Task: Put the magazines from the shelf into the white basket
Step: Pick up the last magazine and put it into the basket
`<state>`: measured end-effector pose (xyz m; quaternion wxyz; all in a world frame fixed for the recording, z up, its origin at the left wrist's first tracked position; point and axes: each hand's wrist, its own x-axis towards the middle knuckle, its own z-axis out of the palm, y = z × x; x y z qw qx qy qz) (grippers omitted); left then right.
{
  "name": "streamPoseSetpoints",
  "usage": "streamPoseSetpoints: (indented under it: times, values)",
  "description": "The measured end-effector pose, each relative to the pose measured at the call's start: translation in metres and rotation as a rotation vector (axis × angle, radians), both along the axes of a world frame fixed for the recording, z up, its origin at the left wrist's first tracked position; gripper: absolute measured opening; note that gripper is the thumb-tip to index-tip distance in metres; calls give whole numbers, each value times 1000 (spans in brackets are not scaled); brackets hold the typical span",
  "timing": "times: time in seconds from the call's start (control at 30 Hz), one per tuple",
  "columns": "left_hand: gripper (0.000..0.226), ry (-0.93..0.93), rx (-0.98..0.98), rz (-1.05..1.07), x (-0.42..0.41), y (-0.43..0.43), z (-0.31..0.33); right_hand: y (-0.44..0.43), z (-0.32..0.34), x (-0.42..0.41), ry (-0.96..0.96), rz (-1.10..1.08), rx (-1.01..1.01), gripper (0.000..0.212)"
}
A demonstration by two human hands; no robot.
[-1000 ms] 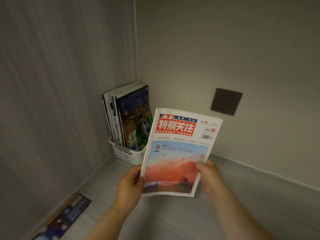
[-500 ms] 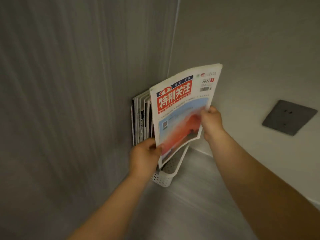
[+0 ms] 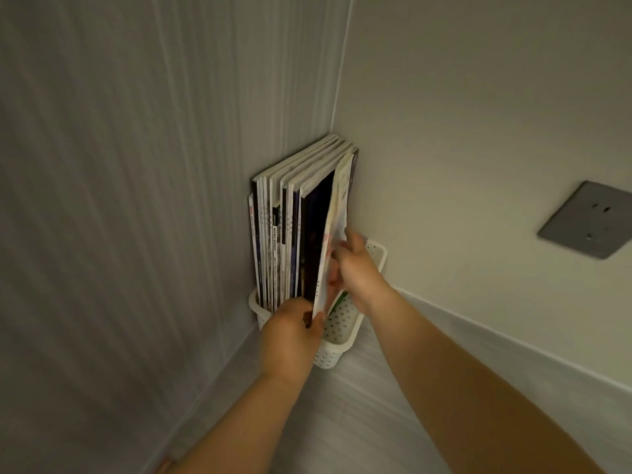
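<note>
Reaching across the shelf point(image 3: 369, 415) from its near edge, two bare forearms are seen converging on the far left corner. The hands are held close together but apart, and both are clamped on one magazine point(image 3: 338, 206).

The left hand point(image 3: 289, 336) is the nearer of the two. The near lower corner of the magazine is pinched between its thumb and curled fingers, just above the rim of the white basket point(image 3: 333, 354). The right hand point(image 3: 357, 268) is placed higher and further back, on the right-hand face of the magazine, with its fingers curled onto the cover.

The magazine is presented edge-on and nearly upright, with its top leaning left against the row of magazines point(image 3: 284, 227). Its lower edge is hidden by the hands, so how far it sits in the basket cannot be told.

The row of magazines is stood upright in the left part of the basket, spines towards the camera. The right part of the basket is left open, and its perforated wall is visible there.

The basket is set in the far left corner of the shelf, against the side panel point(image 3: 136, 200) and close to the back wall point(image 3: 461, 131). A grey socket plate point(image 3: 585, 219) is mounted on the back wall, well to the right of the basket.
</note>
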<state>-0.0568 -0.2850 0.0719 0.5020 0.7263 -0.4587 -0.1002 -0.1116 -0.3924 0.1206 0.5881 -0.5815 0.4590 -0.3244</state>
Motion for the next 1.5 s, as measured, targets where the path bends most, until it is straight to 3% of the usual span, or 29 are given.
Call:
streamPoseSetpoints:
  times: [0.17,0.27,0.43,0.53,0.67,0.83,0.93,1.03,1.13,1.3,1.5]
  values:
    - [18,-225,46,95,5,1,1,13,-19,-12,-14,112,120,40]
    - [19,-205,135,158,12,0,-1,15,-22,-17,-14,163,121,41]
    - [31,12,103,265,9,2,-6,13,-27,-18,-1,154,80,45]
    - [58,315,52,341,9,10,-18,3,-26,-21,59,54,-15,46]
    - [74,677,-53,188,12,7,-25,-28,-20,-28,147,-70,-170,41]
    - [80,663,-10,151,19,-10,-24,-78,-21,-26,487,-20,-321,55]
    - [82,649,-13,150,20,-11,-28,-98,-26,-18,743,48,-436,47]
    - [67,768,67,251,17,-10,-31,-101,-37,-7,1067,27,-666,34]
    - [29,938,242,212,12,-9,-28,-96,-49,-2,1224,48,-750,43]
    - [10,1154,224,116,14,-8,-25,-94,-48,0,1254,65,-753,49]
    - [15,1230,162,127,7,-3,-21,-88,-46,0,1179,60,-695,53]
